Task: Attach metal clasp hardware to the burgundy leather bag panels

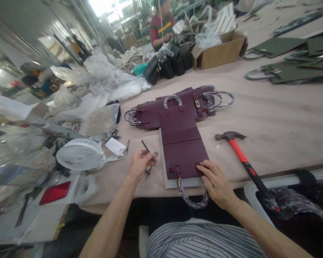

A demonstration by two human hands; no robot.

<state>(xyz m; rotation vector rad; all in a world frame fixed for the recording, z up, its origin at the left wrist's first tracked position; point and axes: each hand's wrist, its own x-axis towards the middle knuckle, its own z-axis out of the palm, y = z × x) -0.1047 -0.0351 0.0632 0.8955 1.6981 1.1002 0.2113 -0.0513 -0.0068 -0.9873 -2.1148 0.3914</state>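
Note:
My left hand (pixel 139 165) is over the pale table, pinching a slim dark metal hand tool (pixel 150 154); its exact kind is hard to tell. My right hand (pixel 217 183) lies flat on a burgundy leather bag panel (pixel 183 152), with its fingertips by a strap tab. The panel rests on a grey board (pixel 164 168), and a plastic-wrapped bag handle (pixel 193 197) hangs over the board's near edge. Beyond it lies a stack of burgundy leather bags (pixel 172 107) with wrapped handles.
A claw hammer (pixel 238 150) with a red handle lies right of the panel. A white desk fan (pixel 79 154), a white card (pixel 115 147) and plastic sheeting lie to the left. Further back are black bags, olive bags, a cardboard box and a co-worker.

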